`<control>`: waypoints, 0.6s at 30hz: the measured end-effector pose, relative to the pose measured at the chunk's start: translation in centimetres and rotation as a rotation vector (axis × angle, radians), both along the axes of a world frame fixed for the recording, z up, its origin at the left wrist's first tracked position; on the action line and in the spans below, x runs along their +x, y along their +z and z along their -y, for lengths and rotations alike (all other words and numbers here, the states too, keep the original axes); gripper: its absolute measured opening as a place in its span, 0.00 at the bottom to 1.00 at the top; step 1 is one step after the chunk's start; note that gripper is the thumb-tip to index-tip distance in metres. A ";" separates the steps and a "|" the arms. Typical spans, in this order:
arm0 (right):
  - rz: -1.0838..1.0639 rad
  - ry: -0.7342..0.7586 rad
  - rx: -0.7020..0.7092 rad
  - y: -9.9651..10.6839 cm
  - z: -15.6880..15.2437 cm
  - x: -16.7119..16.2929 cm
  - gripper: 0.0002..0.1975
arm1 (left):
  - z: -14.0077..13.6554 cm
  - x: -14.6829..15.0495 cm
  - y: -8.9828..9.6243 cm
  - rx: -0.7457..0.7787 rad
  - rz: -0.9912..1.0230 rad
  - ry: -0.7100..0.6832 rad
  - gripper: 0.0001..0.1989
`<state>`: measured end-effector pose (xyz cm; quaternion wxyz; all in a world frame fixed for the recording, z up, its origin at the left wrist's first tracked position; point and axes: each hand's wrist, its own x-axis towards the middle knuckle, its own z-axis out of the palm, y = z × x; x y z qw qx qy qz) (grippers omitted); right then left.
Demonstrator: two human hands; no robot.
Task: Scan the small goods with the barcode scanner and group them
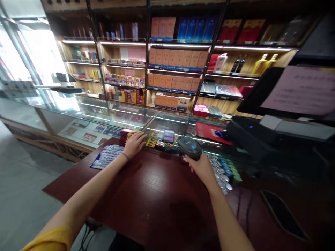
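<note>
My right hand (202,169) is wrapped around the handle of a black barcode scanner (190,145). The scanner, with a small blue light lit on top, is raised over the counter's far edge. My left hand (134,144) lies over a stack of red and yellow packs (125,136), fingers stretched out and palm down; whether it grips any pack is hidden. Beside that wrist, rows of blue-and-white packets (108,157) lie on the dark red wooden desk (154,188). A small blurred pack (168,136) is on the glass beyond, between my two hands.
Silver, blue and green cans (222,174) stand by my right wrist. A phone (285,214) lies at the right, below a dark monitor with a pink paper (300,89). A glass display counter (125,116) runs along the far side, before shelves of boxes (178,59).
</note>
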<state>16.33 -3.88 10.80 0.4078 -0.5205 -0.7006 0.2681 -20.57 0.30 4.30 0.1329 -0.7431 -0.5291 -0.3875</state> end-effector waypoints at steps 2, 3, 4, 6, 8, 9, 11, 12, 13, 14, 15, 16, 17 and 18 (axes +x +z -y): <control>-0.013 -0.005 -0.023 1.1 0.0 1.5 0.12 | 0.1 3.2 -0.7 0.003 0.067 -0.067 0.18; -0.019 -0.016 -0.035 1.5 0.0 2.2 0.12 | 0.1 5.0 -1.2 0.000 0.101 -0.102 0.17; -0.039 -0.017 -0.053 1.8 0.0 2.9 0.11 | 0.1 6.9 -1.6 -0.007 0.132 -0.141 0.17; -0.109 -0.039 -0.083 2.3 0.0 4.4 0.11 | 0.1 10.7 -2.7 -0.030 0.178 -0.222 0.17; -0.166 -0.069 -0.095 2.6 0.0 5.9 0.11 | -0.2 14.4 -3.8 -0.074 0.205 -0.297 0.17; -0.183 -0.090 -0.093 2.8 0.0 6.7 0.10 | -0.4 16.2 -4.4 -0.105 0.215 -0.328 0.17; -0.202 -0.142 -0.087 3.2 0.0 8.2 0.09 | -1.1 19.6 -5.5 -0.172 0.236 -0.384 0.19; -0.206 -0.165 -0.088 3.3 0.1 8.9 0.09 | -1.5 21.1 -6.1 -0.206 0.245 -0.412 0.20; -0.212 -0.184 -0.090 3.5 0.1 9.6 0.09 | -2.0 22.5 -6.6 -0.239 0.254 -0.439 0.21; -0.219 -0.195 -0.091 3.6 0.1 10.3 0.10 | -2.6 23.7 -7.1 -0.271 0.257 -0.461 0.22; -0.229 -0.201 -0.088 3.7 0.1 10.9 0.10 | -3.1 24.8 -7.5 -0.302 0.256 -0.475 0.22; -0.239 -0.201 -0.083 3.7 0.1 11.4 0.10 | -3.7 25.8 -7.9 -0.334 0.249 -0.483 0.23; -0.245 -0.202 -0.074 3.7 0.1 11.9 0.10 | -4.2 26.6 -8.2 -0.363 0.240 -0.482 0.24; -0.233 -0.208 -0.059 3.7 0.2 12.2 0.10 | -4.6 27.3 -8.4 -0.388 0.230 -0.477 0.24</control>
